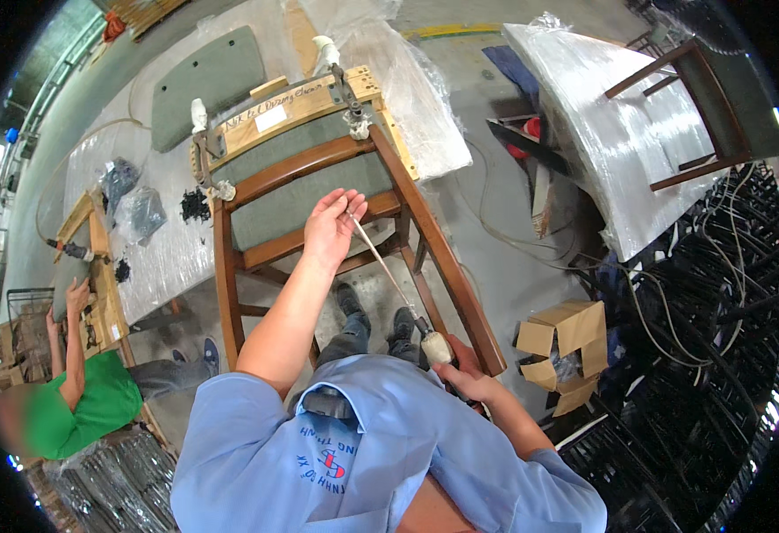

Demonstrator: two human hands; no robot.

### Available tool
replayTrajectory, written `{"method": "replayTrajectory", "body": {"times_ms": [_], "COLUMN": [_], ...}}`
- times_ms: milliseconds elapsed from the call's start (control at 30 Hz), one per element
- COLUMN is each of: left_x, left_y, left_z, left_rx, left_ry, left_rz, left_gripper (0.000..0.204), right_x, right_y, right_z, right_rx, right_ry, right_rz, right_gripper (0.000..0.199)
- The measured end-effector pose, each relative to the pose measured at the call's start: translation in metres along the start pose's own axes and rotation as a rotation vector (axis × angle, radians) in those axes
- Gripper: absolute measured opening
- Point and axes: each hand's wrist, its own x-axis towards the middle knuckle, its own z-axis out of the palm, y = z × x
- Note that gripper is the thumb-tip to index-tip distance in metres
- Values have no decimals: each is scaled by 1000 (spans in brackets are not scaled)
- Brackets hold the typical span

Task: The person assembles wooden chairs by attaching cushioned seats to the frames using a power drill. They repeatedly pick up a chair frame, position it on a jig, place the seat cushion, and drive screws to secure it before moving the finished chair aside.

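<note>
My right hand (468,371) is closed round a power screwdriver (437,348) with a pale wrapped body, held near my waist. Its long thin bit (381,258) slants up and left to my left hand (334,229). There the fingers are curled in a pinch at the bit's tip; anything small between them is too small to make out. Both hands are over a brown wooden chair frame (310,169), whose grey-green panel (305,197) shows between the rails. Its far end meets a wooden jig (287,107) with two toggle clamps (345,93), their ends wrapped in white.
Small black parts (196,205) and plastic bags (139,215) lie on the film-covered table (172,266), beside a loose grey-green panel (207,84). On the right stand an open cardboard box (567,342), stacked black frames (709,391) and another chair (709,115). A co-worker in green (96,404) works at left.
</note>
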Motion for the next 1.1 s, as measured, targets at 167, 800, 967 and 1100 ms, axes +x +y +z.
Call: {"method": "replayTrajectory", "body": {"times_ms": [167, 800, 967, 1100], "left_x": [8, 11, 11, 16], "left_y": [-8, -48, -41, -51], "left_z": [6, 33, 26, 36], "left_rx": [5, 231, 214, 240], "left_ry": [-59, -46, 18, -87], "left_rz": [-34, 167, 201, 101], "left_gripper": [27, 17, 22, 21], "right_x": [4, 4, 12, 81], "right_y": [8, 50, 46, 149], "right_z": [7, -19, -26, -9], "right_rx": [-75, 571, 339, 322], "right_ry": [72, -130, -133, -392], "right_rz": [-26, -177, -217, -136], "right_gripper": [65, 46, 46, 29]}}
